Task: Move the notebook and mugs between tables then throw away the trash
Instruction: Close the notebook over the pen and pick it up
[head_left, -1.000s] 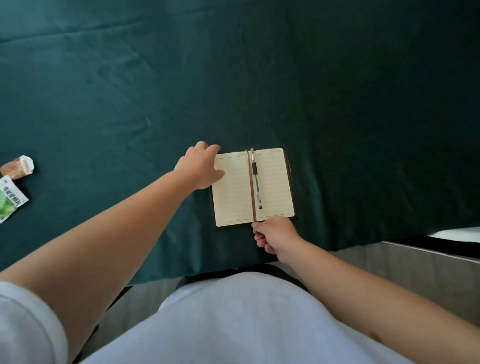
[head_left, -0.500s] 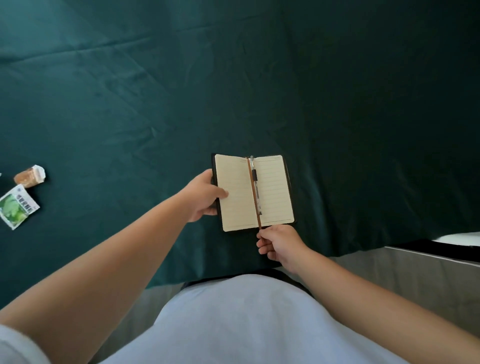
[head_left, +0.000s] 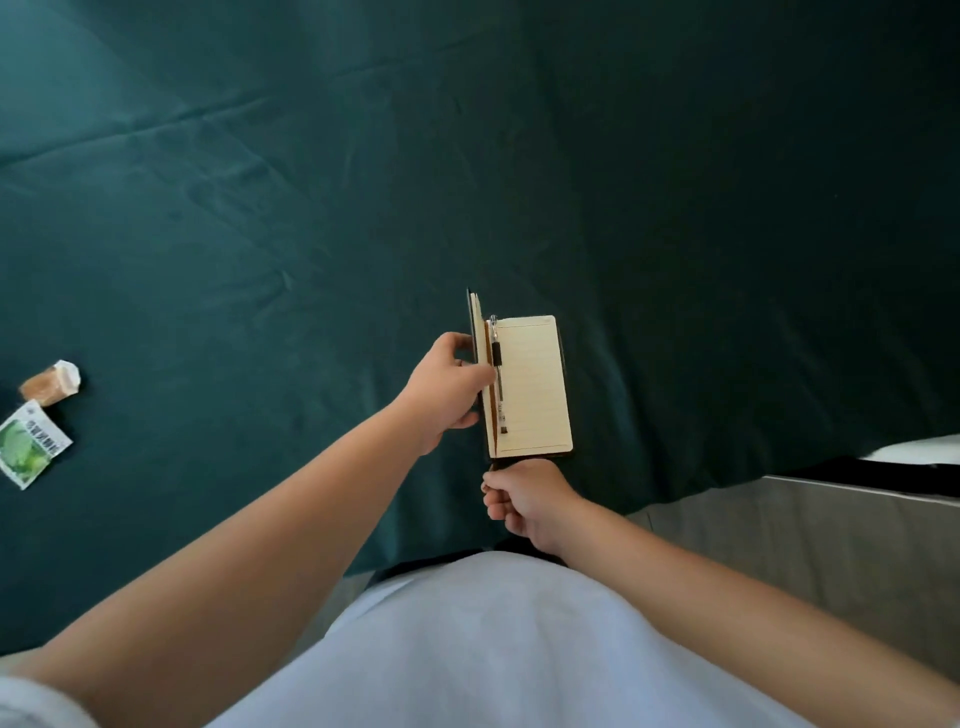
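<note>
A small notebook (head_left: 535, 384) with cream lined pages and a dark cover lies near the front edge of the green-clothed table (head_left: 675, 208). Its left half stands almost upright, folded toward the right page. A pen (head_left: 496, 374) lies along the spine beside a brown ribbon. My left hand (head_left: 449, 387) grips the raised left cover. My right hand (head_left: 524, 493) pinches the notebook's bottom edge at the spine. Two pieces of trash lie at the far left: a crumpled brown and white wrapper (head_left: 52, 383) and a green and white packet (head_left: 31, 444). No mugs are in view.
The table's front edge runs just before my body. A grey floor (head_left: 805, 545) shows at the lower right, with the corner of a white-topped surface (head_left: 919, 449) at the right edge.
My left hand slid down the left page, took the cover and swung it up from flat to nearly vertical. The right hand stayed at the bottom of the spine.
</note>
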